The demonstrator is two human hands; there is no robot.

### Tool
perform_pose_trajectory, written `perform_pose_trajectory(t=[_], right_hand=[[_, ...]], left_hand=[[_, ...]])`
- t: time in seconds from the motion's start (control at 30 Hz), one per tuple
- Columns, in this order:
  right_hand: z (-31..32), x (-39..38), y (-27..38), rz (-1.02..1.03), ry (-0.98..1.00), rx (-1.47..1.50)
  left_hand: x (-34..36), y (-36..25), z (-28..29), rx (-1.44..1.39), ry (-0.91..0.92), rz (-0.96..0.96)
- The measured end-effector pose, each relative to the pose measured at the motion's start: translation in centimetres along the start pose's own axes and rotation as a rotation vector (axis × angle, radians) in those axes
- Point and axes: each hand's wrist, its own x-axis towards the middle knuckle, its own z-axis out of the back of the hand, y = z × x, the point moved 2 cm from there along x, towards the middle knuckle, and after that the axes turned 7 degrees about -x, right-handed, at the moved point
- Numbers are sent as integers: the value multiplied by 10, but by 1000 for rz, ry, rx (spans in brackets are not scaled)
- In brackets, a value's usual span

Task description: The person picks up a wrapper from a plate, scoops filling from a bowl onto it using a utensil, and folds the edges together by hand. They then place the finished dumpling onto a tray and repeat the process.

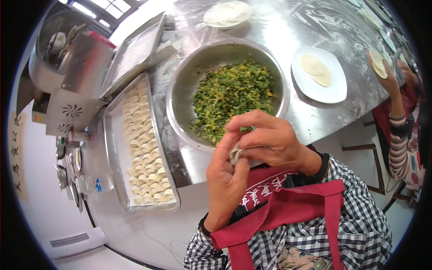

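Observation:
Between my two hands, just over the near rim of the filling bowl, is a folded dumpling (236,154). My left hand (228,175) holds its left side with thumb and fingers. My right hand (270,140) pinches the edge from the right, its fingers curled over and hiding part of the dough. Right behind my hands stands a large steel bowl (180,118) with chopped green and yellow filling (231,92). To its left, a metal tray (118,173) carries rows of finished dumplings (146,148).
A white square plate (337,92) with round wrappers (316,69) lies right of the bowl. A plate of flour (227,14) stands behind it. Another tray (135,54) sits at the far left. At the right edge a co-worker's hand (389,81) holds wrappers.

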Motion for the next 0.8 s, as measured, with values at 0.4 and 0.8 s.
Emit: perform_pose_trajectory(t=[0.4,0.8], right_hand=[[-2,-7,8,-56,-78,-21],[-7,5,27,85,-91,-89]], left_hand=[[0,25,-2,-739,8,271],[-8,9,2,-935,9,259]])
